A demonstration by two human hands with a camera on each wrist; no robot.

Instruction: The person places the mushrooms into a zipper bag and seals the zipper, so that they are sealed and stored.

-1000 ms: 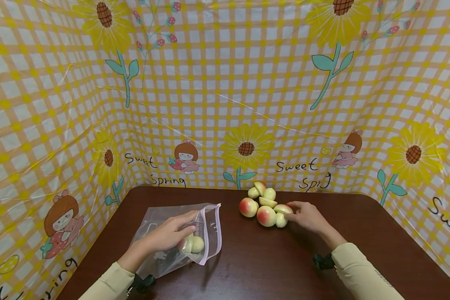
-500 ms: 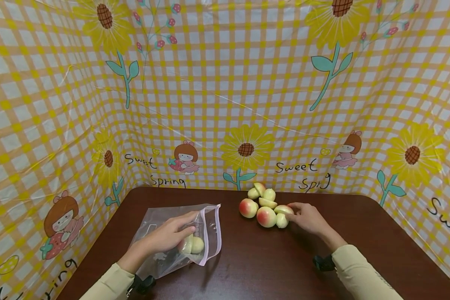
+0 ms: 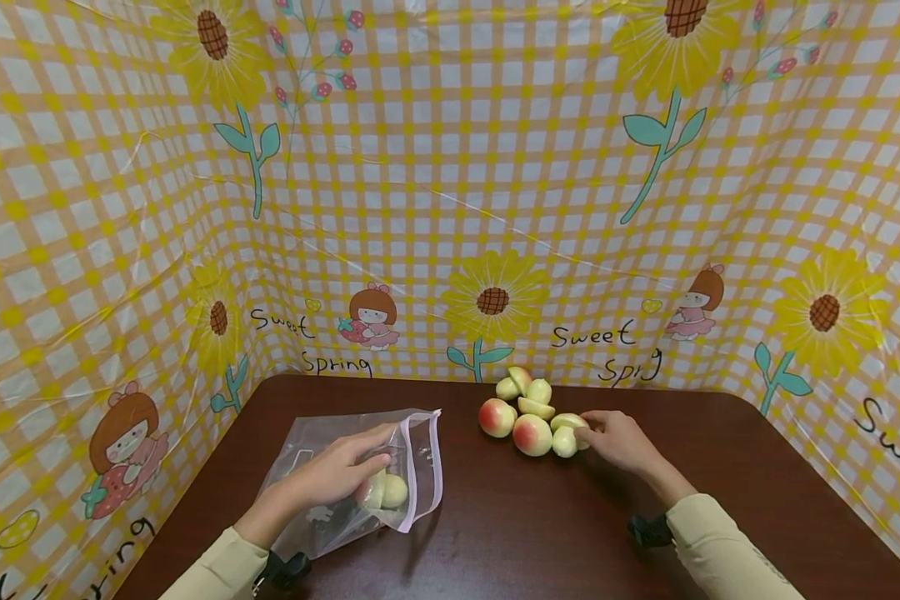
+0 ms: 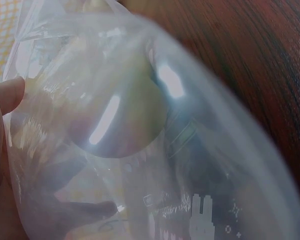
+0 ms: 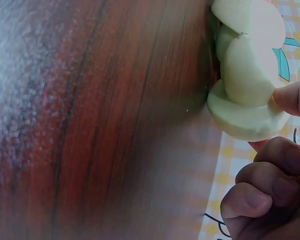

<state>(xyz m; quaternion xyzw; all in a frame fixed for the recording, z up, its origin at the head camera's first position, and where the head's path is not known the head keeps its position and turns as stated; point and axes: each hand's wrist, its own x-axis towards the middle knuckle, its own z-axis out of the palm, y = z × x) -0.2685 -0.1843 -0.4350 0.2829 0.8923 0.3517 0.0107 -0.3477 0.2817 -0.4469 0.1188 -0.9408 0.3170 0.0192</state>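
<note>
My left hand (image 3: 330, 471) holds a clear zip bag (image 3: 307, 432), whose pale purple mouth faces right and gapes. Inside the bag lies a toy mushroom (image 3: 394, 491) with a pale stem; through the film in the left wrist view the mushroom (image 4: 120, 125) looks blurred. The left thumb (image 4: 11, 95) touches the film there. My right hand (image 3: 618, 442) pinches the cap of another mushroom (image 3: 568, 422) at the right side of a cluster. In the right wrist view, the thumb is at that mushroom's (image 5: 247, 122) cap near the stem, other fingers curled below.
Several more mushrooms with red-and-yellow caps, such as a front one (image 3: 532, 435) and a left one (image 3: 497, 417), crowd together toward the back of the dark brown table (image 3: 510, 533). A checked cloth (image 3: 420, 208) with sunflowers hangs around the back and sides.
The mushroom at my right fingers has tipped, its pale stem now pointing more toward the front and its red cap less in sight. The left hand and bag stay put.
</note>
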